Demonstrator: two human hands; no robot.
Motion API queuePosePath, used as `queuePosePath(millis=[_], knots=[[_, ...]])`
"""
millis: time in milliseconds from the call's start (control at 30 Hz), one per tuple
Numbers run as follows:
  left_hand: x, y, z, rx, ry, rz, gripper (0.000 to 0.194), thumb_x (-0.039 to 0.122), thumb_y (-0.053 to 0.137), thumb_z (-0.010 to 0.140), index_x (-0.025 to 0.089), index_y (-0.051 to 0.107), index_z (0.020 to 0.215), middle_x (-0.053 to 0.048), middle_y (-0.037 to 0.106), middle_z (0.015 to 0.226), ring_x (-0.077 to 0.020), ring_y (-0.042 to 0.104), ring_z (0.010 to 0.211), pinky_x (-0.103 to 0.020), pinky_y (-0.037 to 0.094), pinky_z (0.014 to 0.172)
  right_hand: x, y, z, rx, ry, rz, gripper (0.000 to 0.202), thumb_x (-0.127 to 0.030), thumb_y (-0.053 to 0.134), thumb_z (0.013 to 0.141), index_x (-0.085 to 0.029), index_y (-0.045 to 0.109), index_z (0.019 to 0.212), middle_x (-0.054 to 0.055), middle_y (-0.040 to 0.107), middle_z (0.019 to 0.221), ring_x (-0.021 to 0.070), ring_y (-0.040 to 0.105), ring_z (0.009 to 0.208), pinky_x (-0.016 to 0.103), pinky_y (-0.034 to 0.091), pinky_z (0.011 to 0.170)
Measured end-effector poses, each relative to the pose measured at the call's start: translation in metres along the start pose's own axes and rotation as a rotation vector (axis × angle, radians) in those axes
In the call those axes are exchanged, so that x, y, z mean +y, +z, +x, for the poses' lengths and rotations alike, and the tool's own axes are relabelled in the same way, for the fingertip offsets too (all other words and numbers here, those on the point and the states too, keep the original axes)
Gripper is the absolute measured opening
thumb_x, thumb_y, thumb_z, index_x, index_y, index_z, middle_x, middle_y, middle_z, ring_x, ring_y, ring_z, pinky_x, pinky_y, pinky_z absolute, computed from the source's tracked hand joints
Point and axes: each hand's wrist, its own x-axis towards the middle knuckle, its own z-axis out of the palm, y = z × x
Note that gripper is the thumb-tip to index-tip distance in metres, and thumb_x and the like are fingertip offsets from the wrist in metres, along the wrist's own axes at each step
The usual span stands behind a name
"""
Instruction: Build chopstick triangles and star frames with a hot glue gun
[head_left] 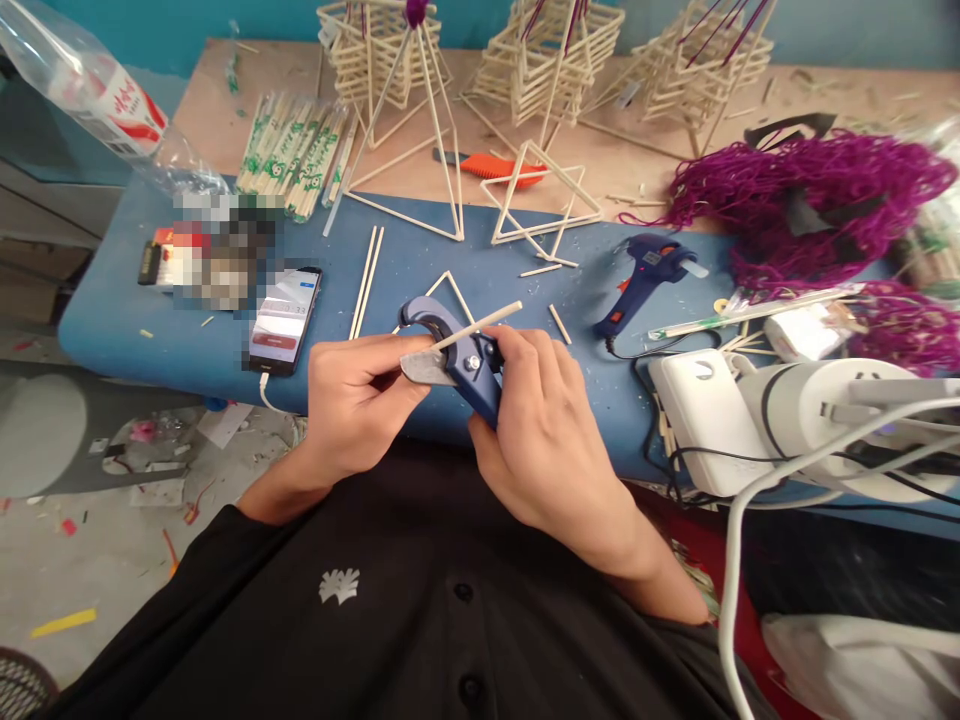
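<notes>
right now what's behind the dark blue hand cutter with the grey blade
Two thin pale wooden sticks meet in a point on the flat blue mat, just beyond the cutter. The cutter, left hand and right hand cover the rest there.

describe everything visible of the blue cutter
The cutter is dark blue, probably plastic, with a curved hook, a flat grey metal-looking blade and a shiny screw. It stands open and tilted above the near part of the blue table, hook pointing left and away. The right hand grips its partly hidden handles; a thin wooden stick, held by the left hand, crosses between hook and blade.
</notes>
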Motion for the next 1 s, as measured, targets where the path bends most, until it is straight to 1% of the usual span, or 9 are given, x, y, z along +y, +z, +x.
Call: queuePosePath(millis=[133,233,300,367,567,667,767,900,1000], knots=[[-0.0005,-0.0014,-0.0005,-0.023,-0.035,0.006,0.025,0.037,0.074,0.100,0.028,0.083,0.077,0.001,0.058,0.062,-0.0156,0.045,0.057,-0.034,0.040,0.058,0.0021,-0.0008,0.0003,-0.012,-0.017,-0.032,0.062,-0.013,0.055,0.085,-0.011,0.044,0.146,0.022,0.064,0.125,0.0379,0.058,0.109,0.054,0.053,0.094],[-0.0006,-0.0024,0.0002,-0.044,-0.041,-0.002,0.033,0.040,0.075,0.100,0.027,0.079,0.070,0.001,0.052,0.060,-0.0156,0.043,0.057,-0.034,0.037,0.058,0.0042,-0.0016,0.0008,-0.017,-0.033,-0.056,0.062,-0.013,0.056,0.085,-0.010,0.045,0.145,0.022,0.063,0.123,0.0371,0.057,0.105,0.053,0.052,0.091],[-0.0004,-0.0030,0.0007,-0.057,-0.048,0.001,0.037,0.041,0.075,0.100,0.026,0.076,0.067,0.000,0.049,0.059,-0.0154,0.041,0.057,-0.034,0.036,0.058,0.0054,-0.0023,0.0011,-0.021,-0.038,-0.058,0.062,-0.014,0.057,0.085,-0.012,0.044,0.145,0.021,0.063,0.123,0.0366,0.056,0.105,0.052,0.051,0.090],[-0.0005,-0.0034,0.0008,-0.055,-0.057,0.012,0.035,0.041,0.075,0.099,0.026,0.077,0.067,0.000,0.050,0.059,-0.0159,0.041,0.057,-0.035,0.036,0.057,0.0060,-0.0030,0.0010,-0.022,-0.039,-0.050,0.062,-0.014,0.057,0.085,-0.014,0.044,0.145,0.020,0.063,0.123,0.0363,0.056,0.105,0.051,0.050,0.090],[-0.0005,-0.0035,-0.0006,-0.041,-0.034,0.006,0.026,0.037,0.077,0.099,0.027,0.083,0.076,0.000,0.053,0.060,-0.0157,0.043,0.057,-0.035,0.037,0.057,0.0058,-0.0039,0.0001,-0.029,-0.037,-0.066,0.057,-0.015,0.055,0.087,-0.011,0.045,0.143,0.021,0.062,0.120,0.0371,0.054,0.102,0.052,0.049,0.088],[-0.0002,-0.0033,-0.0009,-0.051,-0.017,-0.003,0.028,0.034,0.076,0.099,0.026,0.082,0.074,0.000,0.055,0.061,-0.0157,0.046,0.059,-0.036,0.039,0.059,0.0057,-0.0037,0.0001,-0.024,-0.046,-0.093,0.056,-0.015,0.055,0.086,-0.011,0.046,0.141,0.020,0.062,0.117,0.0363,0.054,0.100,0.051,0.048,0.086],[-0.0012,-0.0032,-0.0017,-0.049,-0.010,0.006,0.029,0.036,0.075,0.101,0.026,0.082,0.074,-0.001,0.055,0.061,-0.0162,0.047,0.059,-0.036,0.040,0.059,0.0058,-0.0033,-0.0003,-0.025,-0.044,-0.103,0.055,-0.014,0.055,0.086,-0.012,0.045,0.140,0.020,0.062,0.116,0.0360,0.054,0.098,0.051,0.048,0.085],[-0.0040,-0.0036,-0.0038,-0.039,-0.035,0.052,0.029,0.036,0.073,0.100,0.025,0.079,0.074,-0.001,0.052,0.062,-0.0169,0.045,0.060,-0.037,0.039,0.059,0.0058,-0.0018,-0.0008,-0.014,-0.038,-0.104,0.054,-0.014,0.055,0.086,-0.014,0.045,0.139,0.019,0.063,0.114,0.0356,0.054,0.097,0.050,0.047,0.084],[-0.0045,-0.0033,-0.0041,-0.027,-0.044,0.067,0.035,0.039,0.073,0.101,0.025,0.074,0.069,0.000,0.048,0.061,-0.0166,0.042,0.060,-0.037,0.036,0.059,0.0059,-0.0001,-0.0003,-0.005,-0.038,-0.113,0.052,-0.015,0.056,0.086,-0.015,0.046,0.137,0.018,0.064,0.113,0.0350,0.055,0.096,0.048,0.046,0.082]])
